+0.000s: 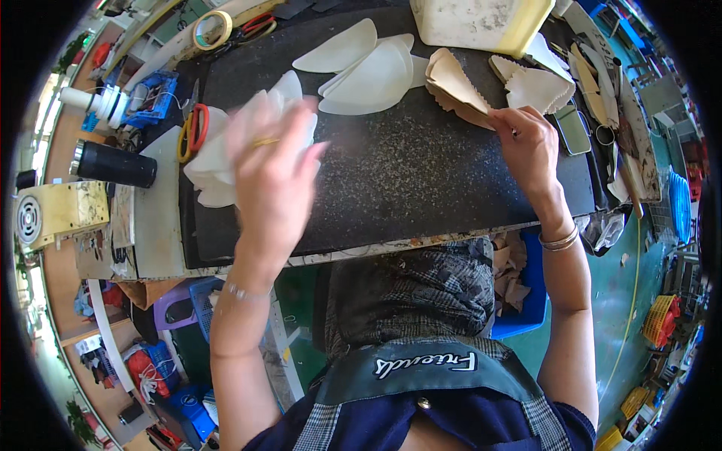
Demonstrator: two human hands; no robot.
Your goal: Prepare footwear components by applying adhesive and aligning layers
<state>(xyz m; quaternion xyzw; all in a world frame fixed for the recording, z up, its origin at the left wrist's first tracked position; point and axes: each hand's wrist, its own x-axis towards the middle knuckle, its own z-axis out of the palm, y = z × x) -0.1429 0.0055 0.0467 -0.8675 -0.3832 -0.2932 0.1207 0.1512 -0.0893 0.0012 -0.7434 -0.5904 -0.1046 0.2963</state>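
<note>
My right hand (526, 146) is closed at the right of the dark work board (391, 161), its fingertips pinching the lower end of a small stack of tan, jagged-edged leather pieces (455, 83). My left hand (274, 154) is blurred by motion over a spread of white curved pieces (214, 161) at the left. Its thumb stands apart from the other fingers, and I make out nothing between them. More white half-moon pieces (368, 83) lie overlapping at the far middle of the board. Beyond my right hand rest further pale jagged-edged pieces (538, 90).
Red- and yellow-handled scissors (197, 131) lie at the board's left, near a black flask (114, 163). A whitish container (481, 22) and a tape roll (213, 30) stand at the back. Tools (602, 90) line the right edge. Below the table, a blue bin (530, 301) holds scraps.
</note>
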